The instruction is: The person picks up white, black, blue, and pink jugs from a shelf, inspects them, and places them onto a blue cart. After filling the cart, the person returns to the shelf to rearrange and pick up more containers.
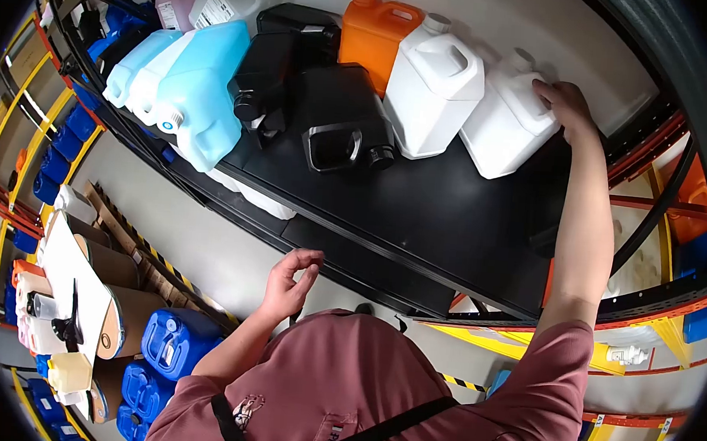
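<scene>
At the right end of the black shelf, my right hand (569, 110) has its fingers on the handle area of a white plastic jerry can (507, 129). Part of the grip is hidden behind the can's top edge. The can stands slightly tilted in view. Left of it is a second white jerry can (435, 91), then an orange jerry can (374, 38). A black jerry can (346, 109) lies with its cap toward me. My left hand (292, 282) hangs in front of the shelf edge, fingers loosely curled, thumb apart, holding nothing.
Light-blue containers (208, 79) stand at the shelf's left, beside more black cans (264, 75). Bare black shelf surface (395, 211) lies before the cans. Down left are blue jerry cans (171, 343), cardboard drums (129, 319) and a white board (70, 291). Racking posts flank the shelf.
</scene>
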The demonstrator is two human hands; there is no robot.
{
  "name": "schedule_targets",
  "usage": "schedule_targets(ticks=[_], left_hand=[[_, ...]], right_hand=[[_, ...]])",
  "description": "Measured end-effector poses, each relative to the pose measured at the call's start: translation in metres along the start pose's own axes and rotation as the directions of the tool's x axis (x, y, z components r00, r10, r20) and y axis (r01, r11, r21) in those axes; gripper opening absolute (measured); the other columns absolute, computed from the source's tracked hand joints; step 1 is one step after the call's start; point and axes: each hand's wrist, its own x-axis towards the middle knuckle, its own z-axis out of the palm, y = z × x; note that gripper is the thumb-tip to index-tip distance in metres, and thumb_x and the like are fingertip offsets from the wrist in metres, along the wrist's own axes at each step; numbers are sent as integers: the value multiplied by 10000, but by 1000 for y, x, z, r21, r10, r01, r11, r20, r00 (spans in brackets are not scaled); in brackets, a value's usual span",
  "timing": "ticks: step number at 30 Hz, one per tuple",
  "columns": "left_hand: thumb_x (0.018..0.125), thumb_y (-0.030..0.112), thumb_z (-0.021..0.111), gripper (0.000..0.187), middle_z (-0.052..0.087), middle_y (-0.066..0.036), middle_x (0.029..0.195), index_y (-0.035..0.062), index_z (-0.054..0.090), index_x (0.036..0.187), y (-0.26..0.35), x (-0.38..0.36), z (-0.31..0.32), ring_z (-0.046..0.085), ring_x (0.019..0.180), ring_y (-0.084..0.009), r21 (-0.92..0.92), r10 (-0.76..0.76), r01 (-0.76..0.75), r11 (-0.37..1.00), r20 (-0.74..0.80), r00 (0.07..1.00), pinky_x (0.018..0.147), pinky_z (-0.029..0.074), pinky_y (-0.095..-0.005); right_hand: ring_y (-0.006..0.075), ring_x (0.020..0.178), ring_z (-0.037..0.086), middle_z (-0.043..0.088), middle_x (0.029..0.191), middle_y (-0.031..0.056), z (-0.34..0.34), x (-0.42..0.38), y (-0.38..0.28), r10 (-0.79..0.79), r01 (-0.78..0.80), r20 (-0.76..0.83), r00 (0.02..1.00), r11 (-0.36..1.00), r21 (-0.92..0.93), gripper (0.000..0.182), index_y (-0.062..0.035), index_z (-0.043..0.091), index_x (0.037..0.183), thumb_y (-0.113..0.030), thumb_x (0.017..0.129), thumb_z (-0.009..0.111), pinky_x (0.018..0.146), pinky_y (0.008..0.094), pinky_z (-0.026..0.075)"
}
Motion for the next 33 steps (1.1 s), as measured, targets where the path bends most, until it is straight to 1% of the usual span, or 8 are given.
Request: schedule_targets(ticks=[2,5,8,12,17,26,31,33], left_hand=[[948,22,595,189,674,-76,1027,15,647,1129,11,2,4,647,927,-152,-134,30,-23,991,52,998,830,507,-279],[973,24,571,204,661,-72,1089,11,619,1172,27,9,13,635,962,-136,-314,45,9,950,166,985,850,499,-260],[992,-11,518,253,637,-66,1164,0,569,1240,42,17,23,608,1083,-134,-410,55,84,908,316,947,967,468,-282],[1003,13,508,264,635,-75,1205,5,566,1261,57,31,37,613,1098,-147,-392,-23,226,892,461,887,977,478,-300],[1044,221,490,421,582,-122,1327,30,451,1417,79,47,55,594,1163,-207,-504,-70,497,706,650,757,1003,481,-364],[931,769,196,933,397,-210,1498,50,272,1521,108,21,110,377,1401,-353,-335,-169,830,446,879,446,1106,348,-561],[976,701,217,847,327,-165,1552,83,178,1554,103,-21,148,313,1435,-360,-195,-305,908,371,898,317,1104,321,-604],[976,699,216,842,304,-135,1572,95,159,1560,109,-36,169,277,1455,-357,-62,-198,977,202,975,103,1101,316,-623]], right_hand=[[246,922,631,697,1011,150,7,-32,-17,100,-83,-30,995,933,349,499,68,660,1090,-392,898,685,874,343,466],[233,977,626,692,1040,147,6,-59,-19,80,-38,-60,995,858,512,437,61,654,1119,-315,902,705,899,323,459],[222,985,632,693,1041,136,6,-83,-14,-37,161,-215,976,787,595,421,63,649,1134,-276,896,724,900,312,467],[238,1009,624,685,1072,175,-4,-137,-29,8,107,-182,983,784,612,487,88,633,1154,-325,905,700,945,331,442],[213,849,683,701,957,167,-4,-214,-50,-22,112,-156,987,795,596,477,108,618,1153,-287,899,699,805,292,512],[132,905,605,620,1095,111,-3,-366,-32,75,95,-241,968,777,622,416,88,622,1110,-252,892,722,793,237,469],[205,1057,555,602,1157,159,-17,-458,-4,132,78,-288,949,783,617,337,49,628,885,-273,853,723,902,311,419],[225,1085,541,604,1143,171,-25,-488,12,116,83,-299,947,812,577,306,35,611,825,-246,843,730,920,329,406]])
